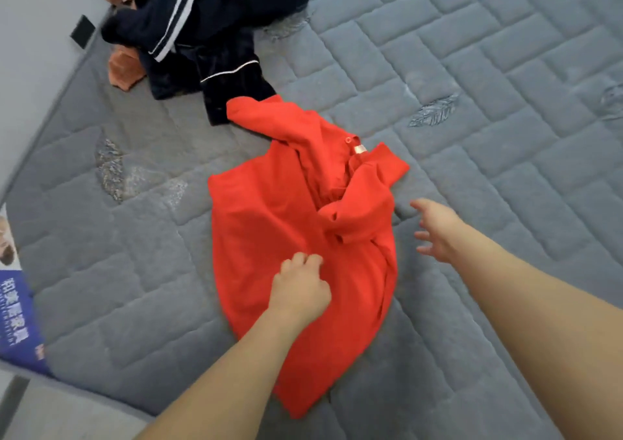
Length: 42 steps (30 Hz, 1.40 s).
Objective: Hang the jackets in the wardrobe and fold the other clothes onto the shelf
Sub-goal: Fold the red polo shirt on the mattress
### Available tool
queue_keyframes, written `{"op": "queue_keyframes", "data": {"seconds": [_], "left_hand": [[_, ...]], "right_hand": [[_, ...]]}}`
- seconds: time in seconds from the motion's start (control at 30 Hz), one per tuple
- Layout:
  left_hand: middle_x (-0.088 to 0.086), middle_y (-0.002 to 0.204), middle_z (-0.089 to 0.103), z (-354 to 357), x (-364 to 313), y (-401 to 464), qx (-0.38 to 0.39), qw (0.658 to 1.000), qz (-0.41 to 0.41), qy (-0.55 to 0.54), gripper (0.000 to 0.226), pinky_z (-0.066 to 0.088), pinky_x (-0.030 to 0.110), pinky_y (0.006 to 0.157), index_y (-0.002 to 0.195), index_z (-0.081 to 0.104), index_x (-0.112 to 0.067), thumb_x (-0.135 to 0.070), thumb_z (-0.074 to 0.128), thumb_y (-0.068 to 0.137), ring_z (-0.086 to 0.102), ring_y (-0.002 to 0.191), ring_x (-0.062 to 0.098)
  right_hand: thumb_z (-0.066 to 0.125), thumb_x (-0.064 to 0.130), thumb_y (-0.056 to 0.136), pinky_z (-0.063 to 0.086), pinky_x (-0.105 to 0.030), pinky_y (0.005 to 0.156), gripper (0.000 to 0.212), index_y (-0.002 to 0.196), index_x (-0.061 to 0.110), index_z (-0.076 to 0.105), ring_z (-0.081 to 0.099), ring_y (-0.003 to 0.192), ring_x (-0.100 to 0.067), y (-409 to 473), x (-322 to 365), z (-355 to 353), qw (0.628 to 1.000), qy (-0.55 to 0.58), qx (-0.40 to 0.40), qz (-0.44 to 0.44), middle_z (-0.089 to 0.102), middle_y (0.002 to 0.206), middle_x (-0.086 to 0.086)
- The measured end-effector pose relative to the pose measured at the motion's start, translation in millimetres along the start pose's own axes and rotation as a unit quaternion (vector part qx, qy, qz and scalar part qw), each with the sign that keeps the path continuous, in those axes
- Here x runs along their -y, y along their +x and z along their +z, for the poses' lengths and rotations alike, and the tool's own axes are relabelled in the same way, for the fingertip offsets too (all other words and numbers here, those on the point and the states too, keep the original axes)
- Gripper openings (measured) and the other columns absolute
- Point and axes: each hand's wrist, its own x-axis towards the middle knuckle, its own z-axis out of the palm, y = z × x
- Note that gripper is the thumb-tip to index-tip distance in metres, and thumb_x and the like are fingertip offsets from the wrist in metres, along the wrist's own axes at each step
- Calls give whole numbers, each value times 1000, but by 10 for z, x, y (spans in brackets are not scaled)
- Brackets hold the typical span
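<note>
A rumpled bright red long-sleeved cotton top (pixel 290 237) lies on a grey quilted mattress (pixel 472 69), the left hand (pixel 300 288) curled and pinching its middle, the right hand (pixel 435 230) spread, holding nothing, just beside a bunched sleeve; flattening that sleeve first would likely give a cleaner fold; a heap of dark navy white-striped clothes (pixel 202 25) waits near the pale wall (pixel 33 35)

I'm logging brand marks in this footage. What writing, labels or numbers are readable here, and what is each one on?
Large white Chinese characters on the blue printed label at the mattress edge: too blurred and tilted to read reliably.
Smaller white line beneath them on that label: too small to read.
Pale tag at the neck of the red garment: no legible text.
Nothing else carries writing.
</note>
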Motion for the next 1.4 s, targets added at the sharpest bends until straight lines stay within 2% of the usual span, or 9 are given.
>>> {"op": "queue_keyframes", "data": {"seconds": [0.13, 0.3, 0.57, 0.8, 0.93, 1.1, 1.2, 1.3, 1.4], "left_hand": [[11, 143, 37, -195, 578, 377, -192, 970, -146, -42, 66, 36, 48, 105, 145, 41, -18, -25, 62, 82, 37, 127, 36], [16, 158, 17, -463, 1006, 1085, -237, 910, -275, -202, 82, 20, 48, 117, 153, 22, -17, -33, 65, 85, 18, 143, 40], [19, 103, 65, -602, 820, 984, -124, 992, 30, 19, 23, 46, 45, 80, 99, 52, -12, -32, 56, 88, 59, 101, 40], [22, 135, 47, -821, 1685, 72, -127, 893, -410, 137, 40, 36, 58, 103, 130, 41, -10, -19, 43, 91, 43, 129, 42], [14, 128, 48, -356, 914, 2, -138, 949, -190, 213, 44, 40, 54, 100, 126, 47, -15, -32, 55, 86, 44, 122, 35], [8, 127, 58, 750, -597, -81, 199, 965, -84, 149, 67, 49, 40, 90, 119, 51, -17, -68, 56, 77, 58, 116, 30], [11, 134, 45, 1130, -825, -173, 162, 937, -114, 289, 65, 53, 51, 82, 142, 30, -13, -42, 57, 90, 54, 118, 35], [15, 132, 50, 1192, -771, -174, 135, 949, -136, 252, 48, 55, 46, 85, 144, 29, -12, -12, 38, 97, 58, 116, 35], [15, 126, 62, 1118, -823, -261, 194, 957, -104, 191, 38, 50, 38, 87, 129, 49, -10, -10, 42, 92, 62, 114, 34]], "right_hand": [[65, 51, 85, 46, -34, 71, 72, 141, 14, 40, 58, 96, -21, 117, 67, 462, 999, -2, 33, -37, 53, 126, -3], [72, 65, 69, 38, -49, 108, 106, 145, 8, 26, 44, 131, -34, 411, 138, 1016, 989, -101, -61, -83, 45, 143, -14], [63, 24, 79, 42, -46, 103, 59, 132, 7, 43, 49, 121, -43, 522, 40, 1152, 934, -292, -174, -113, 46, 136, -20], [51, -7, 84, 50, -31, 51, 16, 83, 5, 63, 58, 63, -28, 438, -105, 172, 980, -171, -29, -99, 60, 73, -15], [50, -11, 81, 48, -35, 56, 16, 75, 0, 59, 54, 59, -28, 468, -302, -460, 967, -247, -1, -58, 56, 70, -17], [66, 18, 91, 50, -24, 47, 15, 100, 7, 61, 67, 58, -19, 458, -602, -789, 986, -129, 102, 12, 67, 77, -8], [80, 20, 77, 50, -27, 64, 44, 107, 7, 51, 64, 78, -20, 580, -734, -721, 973, -207, 62, -84, 62, 89, -6], [61, 12, 76, 43, -31, 65, 4, 76, 14, 58, 59, 79, -26, 580, -903, -645, 952, -260, 11, -159, 60, 79, -11], [51, 8, 67, 40, -34, 58, 13, 67, 5, 63, 54, 70, -25, 609, -954, -825, 973, -161, -20, -164, 57, 66, -13]]}}
